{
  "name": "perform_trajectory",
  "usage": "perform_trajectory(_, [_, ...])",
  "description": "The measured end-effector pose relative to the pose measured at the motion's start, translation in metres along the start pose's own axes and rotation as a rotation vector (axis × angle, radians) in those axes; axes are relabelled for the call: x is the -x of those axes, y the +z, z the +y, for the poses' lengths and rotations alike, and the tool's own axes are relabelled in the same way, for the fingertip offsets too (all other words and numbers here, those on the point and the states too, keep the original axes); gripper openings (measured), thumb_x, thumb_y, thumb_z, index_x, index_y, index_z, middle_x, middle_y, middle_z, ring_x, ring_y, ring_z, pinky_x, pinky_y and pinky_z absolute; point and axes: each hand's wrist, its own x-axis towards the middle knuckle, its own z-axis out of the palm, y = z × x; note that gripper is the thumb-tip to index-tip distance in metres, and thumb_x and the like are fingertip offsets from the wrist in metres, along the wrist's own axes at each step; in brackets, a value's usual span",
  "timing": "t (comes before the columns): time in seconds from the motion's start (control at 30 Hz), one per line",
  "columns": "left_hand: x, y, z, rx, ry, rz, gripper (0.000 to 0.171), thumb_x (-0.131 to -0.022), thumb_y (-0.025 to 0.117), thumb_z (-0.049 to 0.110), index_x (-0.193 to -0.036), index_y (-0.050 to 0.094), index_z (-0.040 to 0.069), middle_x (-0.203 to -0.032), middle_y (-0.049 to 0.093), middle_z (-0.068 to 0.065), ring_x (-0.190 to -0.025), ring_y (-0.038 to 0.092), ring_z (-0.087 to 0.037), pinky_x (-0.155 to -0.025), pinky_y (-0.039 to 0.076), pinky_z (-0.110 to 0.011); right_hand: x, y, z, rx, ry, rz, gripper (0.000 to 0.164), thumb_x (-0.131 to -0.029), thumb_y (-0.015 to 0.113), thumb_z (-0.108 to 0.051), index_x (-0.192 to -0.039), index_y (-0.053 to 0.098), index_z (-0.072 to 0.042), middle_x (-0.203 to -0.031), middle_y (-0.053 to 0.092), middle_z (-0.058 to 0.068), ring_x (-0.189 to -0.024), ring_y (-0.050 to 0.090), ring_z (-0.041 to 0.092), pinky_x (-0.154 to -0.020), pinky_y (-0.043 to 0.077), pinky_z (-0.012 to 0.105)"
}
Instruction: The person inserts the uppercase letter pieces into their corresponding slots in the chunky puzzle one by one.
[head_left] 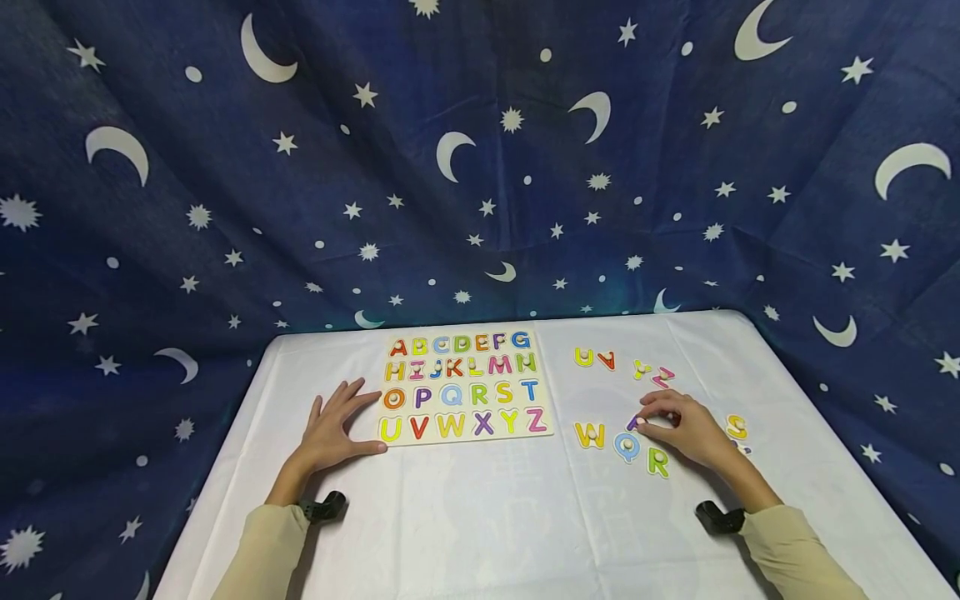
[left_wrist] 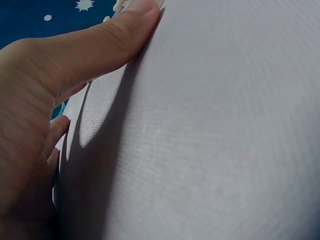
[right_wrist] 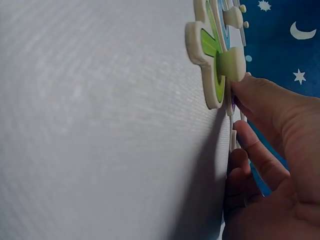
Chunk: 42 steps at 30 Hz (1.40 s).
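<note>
The letter puzzle board (head_left: 468, 439) lies flat on the white table. My left hand (head_left: 333, 429) spreads along its left side, the index fingertip by the orange O (head_left: 393, 398) and the thumb at the near corner. In the left wrist view the thumb (left_wrist: 100, 47) reaches the board's edge. Off to the right, my right hand (head_left: 686, 429) pinches a purple letter piece (head_left: 633, 423) between thumb and forefinger; fingers partly hide its shape. Just nearer lie a blue Q (head_left: 627, 447) and a green R (head_left: 657, 462). Wooden knobs stand up from these pieces.
Around the right hand lie a yellow-orange W (head_left: 589, 435), a yellow S (head_left: 737, 427), a yellow Y (head_left: 641, 369) and a pink Z (head_left: 663, 377). Farther back are a yellow U (head_left: 583, 357) and a red V (head_left: 606, 360). A dark blue star-and-moon cloth (head_left: 420, 208) hangs behind the table.
</note>
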Motion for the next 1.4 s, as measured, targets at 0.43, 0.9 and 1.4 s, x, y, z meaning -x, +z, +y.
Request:
perform_trajectory(0.43, [0.001, 0.002, -0.003, -0.008, -0.001, 0.009, 0.093, -0.064, 0.093, 0.054, -0.144, 0.059, 0.019, -0.164, 0.034, -0.019, -0.154, 0.016, -0.045, -0.119, -0.003, -0.072, -0.002, 0.003, -0.007, -0.031, -0.049, 0.068, 0.012, -0.084, 0.087, -0.016, -0.094, 0.080, -0.018, -0.115, 0.073, 0.006, -0.098, 0.060, 0.014, -0.073, 0.046, 0.017])
perform_trajectory(0.9, [0.006, 0.002, -0.005, 0.001, -0.016, 0.001, 0.095, -0.064, 0.092, 0.058, -0.144, 0.060, 0.019, -0.163, 0.034, -0.019, -0.154, 0.016, -0.046, -0.119, -0.003, -0.073, -0.052, 0.013, -0.060, -0.207, -0.129, 0.133, 0.018, -0.086, 0.083, -0.008, -0.103, 0.080, -0.013, -0.125, 0.069, 0.014, -0.108, 0.059, 0.018, -0.072, 0.051, 0.034])
perform_trajectory(1.4, [0.001, 0.001, -0.002, -0.007, -0.001, 0.009, 0.094, -0.064, 0.091, 0.058, -0.144, 0.059, 0.020, -0.163, 0.034, -0.019, -0.154, 0.016, -0.046, -0.119, -0.003, -0.072, -0.106, 0.075, -0.137, -0.348, -0.131, 0.050, 0.017, -0.091, 0.080, -0.018, -0.108, 0.080, -0.015, -0.123, 0.069, 0.007, -0.110, 0.062, 0.027, -0.077, 0.049, 0.038])
